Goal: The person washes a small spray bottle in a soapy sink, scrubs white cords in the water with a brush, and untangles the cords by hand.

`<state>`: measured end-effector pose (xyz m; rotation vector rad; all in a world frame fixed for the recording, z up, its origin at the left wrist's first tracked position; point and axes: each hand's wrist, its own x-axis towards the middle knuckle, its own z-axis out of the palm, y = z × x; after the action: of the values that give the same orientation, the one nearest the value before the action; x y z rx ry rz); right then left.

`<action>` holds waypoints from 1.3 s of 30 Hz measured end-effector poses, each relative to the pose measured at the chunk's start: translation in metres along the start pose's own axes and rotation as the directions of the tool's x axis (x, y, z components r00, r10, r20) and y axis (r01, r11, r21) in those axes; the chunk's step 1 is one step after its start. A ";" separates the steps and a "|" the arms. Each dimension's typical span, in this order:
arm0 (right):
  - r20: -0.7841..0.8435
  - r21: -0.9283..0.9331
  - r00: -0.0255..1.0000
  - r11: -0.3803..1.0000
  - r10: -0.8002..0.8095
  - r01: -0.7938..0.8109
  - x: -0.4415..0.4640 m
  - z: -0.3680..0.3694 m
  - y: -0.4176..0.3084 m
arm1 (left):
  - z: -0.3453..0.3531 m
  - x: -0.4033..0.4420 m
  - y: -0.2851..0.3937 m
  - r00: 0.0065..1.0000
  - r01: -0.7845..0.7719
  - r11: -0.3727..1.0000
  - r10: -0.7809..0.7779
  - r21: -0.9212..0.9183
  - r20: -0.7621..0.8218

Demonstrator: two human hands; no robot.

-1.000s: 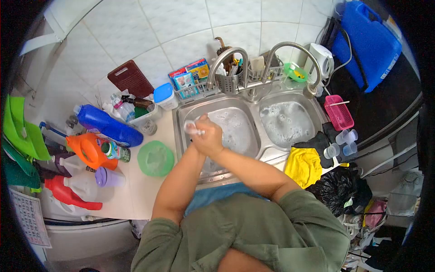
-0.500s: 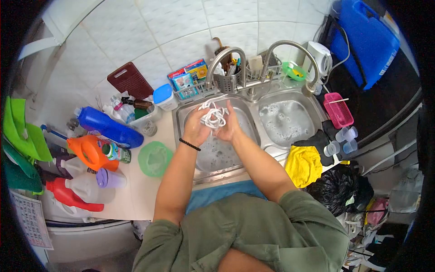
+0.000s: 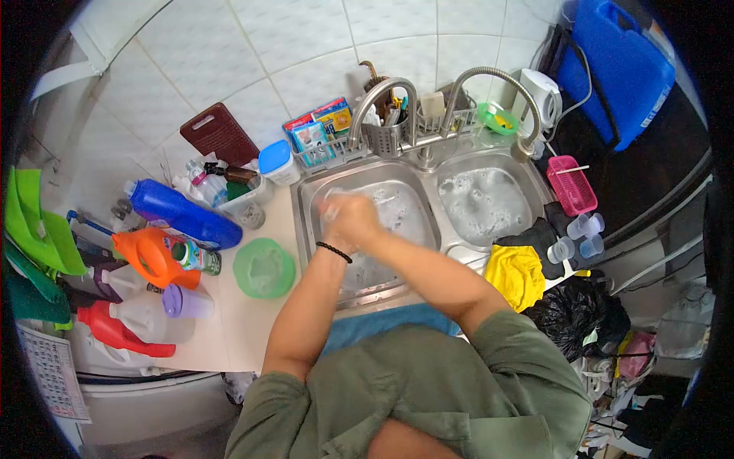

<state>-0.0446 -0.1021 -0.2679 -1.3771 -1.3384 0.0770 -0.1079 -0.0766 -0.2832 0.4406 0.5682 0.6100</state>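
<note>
The person's two hands meet over the left basin (image 3: 430, 222) of a double steel sink, pressed together near its left side. The right hand (image 3: 358, 217) lies over the left hand (image 3: 341, 236), and both are clenched on a white cord (image 3: 332, 205). Most of the cord is hidden by the fingers, and the part that shows is blurred, so how it is looped cannot be told. A thin white strand shows just to the right of the hands, above the foamy water. A black beaded bracelet (image 3: 335, 251) circles the left wrist.

The right basin (image 3: 527, 182) also holds water with patches of suds. Behind the sink, an arched steel faucet (image 3: 382, 86) stands beside a flexible spout (image 3: 497, 71), with a perforated utensil holder (image 3: 384, 140) near them. A container with a blue lid (image 3: 275, 157) sits at the sink's rear left corner.

On the bench (image 3: 233, 325) to the left, a translucent green bowl (image 3: 264, 268) is the thing nearest the left forearm. Farther left are a purple-lidded tumbler (image 3: 187, 302), an orange jug (image 3: 149, 256) and a large blue bottle (image 3: 183, 214) lying tilted. To the right of the sink, a yellow cloth (image 3: 516, 281) lies bunched next to dark fabric (image 3: 539, 245), near a pink basket (image 3: 572, 191) and several clear plastic cups (image 3: 562, 251).
</note>
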 end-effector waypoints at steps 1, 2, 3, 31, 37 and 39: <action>-0.028 0.010 0.997 0.998 0.069 -0.069 0.003 0.000 0.007 | -0.004 -0.004 0.002 1.000 -0.025 0.997 0.027 -0.072 0.016; -0.052 0.023 0.989 0.990 0.142 -0.141 0.007 -0.003 0.017 | -0.007 -0.007 0.004 0.998 -0.047 0.988 0.052 -0.146 0.027; -0.075 0.041 0.973 0.976 0.217 -0.215 0.012 -0.010 0.021 | -0.011 0.000 0.008 0.996 0.038 0.999 -0.037 -0.010 0.082; 0.797 -0.024 0.581 0.953 -0.163 0.301 0.041 0.134 -0.070 | -0.167 -0.159 0.164 0.702 0.015 -0.291 0.685 0.956 0.197; 0.963 -0.206 0.260 0.827 0.075 0.524 0.018 0.161 -0.094 | -0.168 -0.160 0.153 0.577 -0.135 0.023 0.815 0.991 0.060; 0.970 -0.212 0.227 0.779 0.092 0.590 0.003 0.162 -0.091 | -0.162 -0.154 0.147 0.550 -0.175 0.132 0.835 0.976 -0.014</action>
<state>-0.2139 -0.0252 -0.2570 -1.5781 -2.8873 0.3801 -0.3711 -0.0311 -0.2710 1.7082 1.4281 1.1713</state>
